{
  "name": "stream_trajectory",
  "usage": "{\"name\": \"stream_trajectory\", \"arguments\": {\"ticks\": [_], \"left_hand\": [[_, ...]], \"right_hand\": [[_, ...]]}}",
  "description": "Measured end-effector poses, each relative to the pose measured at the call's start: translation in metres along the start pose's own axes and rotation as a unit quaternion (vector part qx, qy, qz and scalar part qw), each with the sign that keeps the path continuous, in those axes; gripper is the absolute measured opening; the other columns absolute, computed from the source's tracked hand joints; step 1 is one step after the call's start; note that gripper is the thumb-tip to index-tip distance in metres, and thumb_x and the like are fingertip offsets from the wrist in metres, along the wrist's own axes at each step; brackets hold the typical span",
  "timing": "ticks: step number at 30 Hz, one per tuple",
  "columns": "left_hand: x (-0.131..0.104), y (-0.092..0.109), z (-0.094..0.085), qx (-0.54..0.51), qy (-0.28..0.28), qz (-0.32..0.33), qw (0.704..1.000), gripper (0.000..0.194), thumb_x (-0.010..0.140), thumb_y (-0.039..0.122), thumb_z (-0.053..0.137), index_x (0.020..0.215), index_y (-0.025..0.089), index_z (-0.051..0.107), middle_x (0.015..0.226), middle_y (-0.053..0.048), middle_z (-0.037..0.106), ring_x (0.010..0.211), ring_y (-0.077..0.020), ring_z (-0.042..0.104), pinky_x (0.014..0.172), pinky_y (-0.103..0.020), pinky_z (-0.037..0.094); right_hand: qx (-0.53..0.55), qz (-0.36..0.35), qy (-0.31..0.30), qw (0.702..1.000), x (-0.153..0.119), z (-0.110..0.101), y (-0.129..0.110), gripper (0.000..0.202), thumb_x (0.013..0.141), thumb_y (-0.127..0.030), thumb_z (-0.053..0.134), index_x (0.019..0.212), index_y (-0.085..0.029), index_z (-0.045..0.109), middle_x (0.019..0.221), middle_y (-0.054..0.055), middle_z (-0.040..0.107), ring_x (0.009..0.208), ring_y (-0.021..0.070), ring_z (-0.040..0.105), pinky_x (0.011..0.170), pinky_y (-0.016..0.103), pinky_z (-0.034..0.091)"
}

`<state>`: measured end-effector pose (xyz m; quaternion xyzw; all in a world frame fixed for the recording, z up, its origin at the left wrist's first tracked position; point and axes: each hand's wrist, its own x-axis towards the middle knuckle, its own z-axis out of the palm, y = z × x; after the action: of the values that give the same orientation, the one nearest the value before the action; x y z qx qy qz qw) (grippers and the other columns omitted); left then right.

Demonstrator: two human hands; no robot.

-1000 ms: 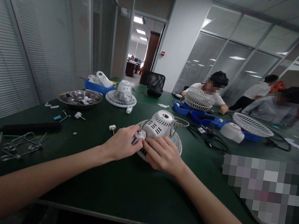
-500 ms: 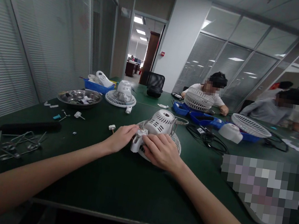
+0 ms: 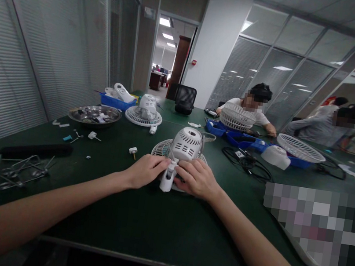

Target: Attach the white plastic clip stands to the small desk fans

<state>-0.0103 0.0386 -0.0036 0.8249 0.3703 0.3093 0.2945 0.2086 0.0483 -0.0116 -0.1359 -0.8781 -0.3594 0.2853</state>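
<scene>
A white fan head lies face down on its round grille, its vented motor housing upward. Its neck piece, a white tube with a slot, points toward me. My left hand is closed, thumb and fingers pinching the neck's left side near the housing. On the opposite side, my right hand has its fingers bent around the neck joint and covers part of the grille. The fingertips hide most of the joint. Left of my left hand lies a small white knob with a metal pin.
A second fan head, a steel bowl of parts and a blue bin stand at the back left. Bent metal rods lie left. Black cables and a white tray are right. A co-worker sits across.
The fan head has turned a little, so its neck points more directly toward me. Both hands have shifted with it and still grip the neck.
</scene>
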Motion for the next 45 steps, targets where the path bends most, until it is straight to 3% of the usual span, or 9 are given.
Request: {"name": "stream_trajectory", "arguments": {"ticks": [7, 14, 25, 29, 32, 35, 39, 45], "left_hand": [[-0.002, 0.002, 0.001, 0.007, -0.002, 0.003, 1.0, 0.037, 0.094, 0.045, 0.031, 0.08, 0.018, 0.051, 0.07, 0.001, 0.055, 0.065, -0.0146, 0.052, 0.06, -0.025, 0.038], [-0.004, 0.003, 0.002, -0.068, 0.063, 0.047, 0.995, 0.023, 0.093, 0.039, 0.042, 0.095, 0.017, 0.049, 0.085, -0.002, 0.057, 0.077, -0.0154, 0.057, 0.069, -0.027, 0.044], [-0.005, 0.006, 0.0, -0.02, 0.129, 0.117, 0.985, 0.01, 0.089, 0.026, 0.05, 0.096, 0.018, 0.05, 0.095, -0.003, 0.056, 0.09, -0.0165, 0.055, 0.079, -0.029, 0.044], [-0.005, 0.009, 0.0, -0.015, 0.126, 0.102, 0.987, 0.013, 0.089, 0.026, 0.05, 0.099, 0.018, 0.05, 0.097, -0.004, 0.056, 0.09, -0.0167, 0.055, 0.077, -0.029, 0.045], [-0.004, 0.007, -0.002, 0.0, 0.14, 0.048, 0.989, 0.018, 0.089, 0.033, 0.049, 0.099, 0.018, 0.05, 0.092, -0.003, 0.058, 0.084, -0.0166, 0.057, 0.071, -0.027, 0.044], [-0.001, 0.001, -0.003, 0.026, 0.093, -0.015, 0.995, 0.032, 0.093, 0.044, 0.038, 0.086, 0.018, 0.055, 0.078, -0.001, 0.06, 0.07, -0.0159, 0.057, 0.065, -0.027, 0.041], [0.002, -0.004, -0.004, -0.002, 0.011, -0.031, 0.999, 0.051, 0.094, 0.051, 0.027, 0.072, 0.016, 0.057, 0.067, -0.001, 0.059, 0.061, -0.0152, 0.054, 0.059, -0.026, 0.039], [0.0, -0.001, -0.003, -0.064, 0.012, -0.012, 0.998, 0.039, 0.093, 0.047, 0.034, 0.078, 0.017, 0.054, 0.069, 0.001, 0.055, 0.063, -0.0141, 0.052, 0.059, -0.025, 0.04]], "right_hand": [[0.031, 0.042, 0.018, 0.998, 0.003, 0.0, 0.001, 0.028, 0.084, -0.024, 0.054, 0.11, -0.018, 0.046, 0.093, 0.009, 0.067, 0.074, 0.0192, 0.056, 0.064, 0.032, 0.042], [0.046, 0.061, 0.022, 0.997, 0.004, 0.001, -0.001, 0.03, 0.083, -0.023, 0.055, 0.111, -0.018, 0.045, 0.094, 0.01, 0.066, 0.075, 0.0198, 0.056, 0.064, 0.032, 0.041], [0.057, 0.074, 0.009, 0.996, 0.008, -0.001, -0.004, 0.029, 0.083, -0.023, 0.056, 0.109, -0.018, 0.046, 0.094, 0.01, 0.065, 0.074, 0.0203, 0.054, 0.064, 0.033, 0.041], [0.064, 0.074, 0.008, 0.995, 0.007, -0.001, -0.004, 0.029, 0.083, -0.023, 0.055, 0.11, -0.018, 0.046, 0.094, 0.009, 0.065, 0.076, 0.0205, 0.054, 0.065, 0.033, 0.041], [0.063, 0.078, 0.003, 0.995, 0.007, -0.001, -0.005, 0.029, 0.083, -0.022, 0.055, 0.11, -0.018, 0.047, 0.095, 0.01, 0.065, 0.077, 0.0206, 0.054, 0.065, 0.033, 0.041], [0.063, 0.077, -0.001, 0.995, 0.008, -0.001, -0.005, 0.028, 0.083, -0.022, 0.055, 0.11, -0.017, 0.048, 0.096, 0.01, 0.064, 0.079, 0.0206, 0.054, 0.066, 0.033, 0.041], [0.064, 0.075, 0.001, 0.995, 0.009, -0.001, -0.006, 0.028, 0.084, -0.022, 0.054, 0.111, -0.018, 0.048, 0.096, 0.01, 0.064, 0.077, 0.0201, 0.054, 0.066, 0.033, 0.04], [0.069, 0.08, 0.006, 0.994, 0.009, -0.001, -0.006, 0.028, 0.082, -0.02, 0.055, 0.11, -0.017, 0.048, 0.096, 0.01, 0.065, 0.077, 0.0203, 0.054, 0.066, 0.033, 0.041]]}}
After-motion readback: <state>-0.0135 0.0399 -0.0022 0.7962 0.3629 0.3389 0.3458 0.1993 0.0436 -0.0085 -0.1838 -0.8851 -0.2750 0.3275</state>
